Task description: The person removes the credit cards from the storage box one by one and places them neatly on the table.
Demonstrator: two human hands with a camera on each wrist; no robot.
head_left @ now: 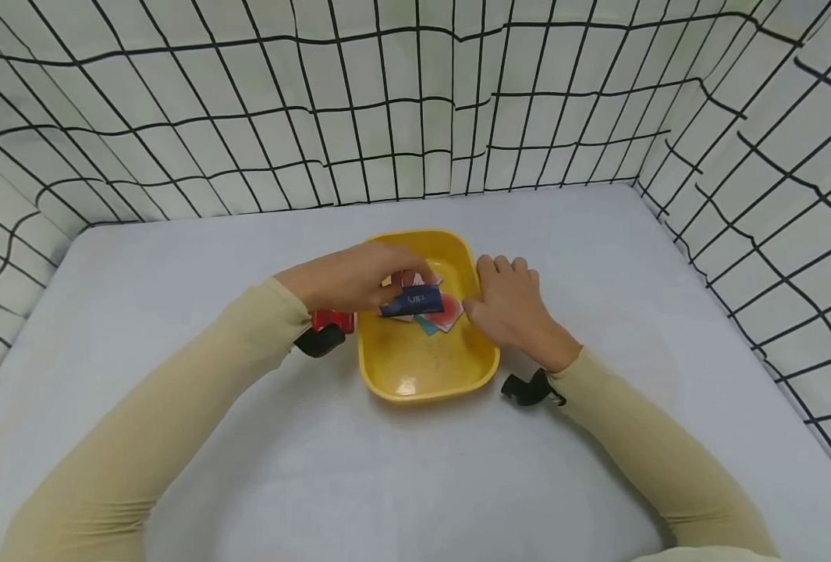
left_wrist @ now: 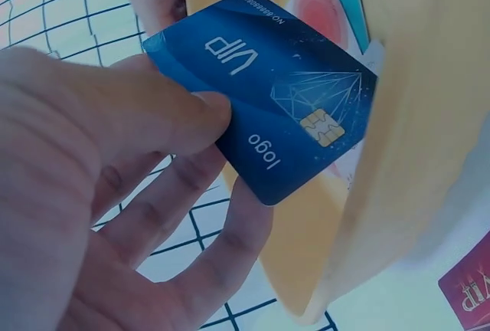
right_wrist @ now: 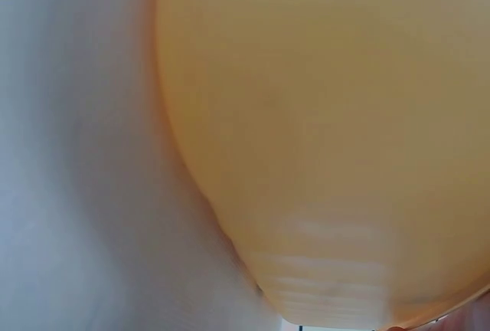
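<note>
Between thumb and fingers, my left hand pinches a dark blue VIP card over the yellow plastic basin. In the left wrist view the card's printed face shows a gold chip and the word "logo". Inside the basin lie several other cards, among them a card with a pink-red round print and a teal card. My right hand grips the basin's right rim, thumb at the inner side. The right wrist view is filled mostly by the basin's outer wall.
A red VIP card is on the white table left of the basin, partly hidden by my left wrist in the head view. Black wire grid panels stand along the back and both sides of the table.
</note>
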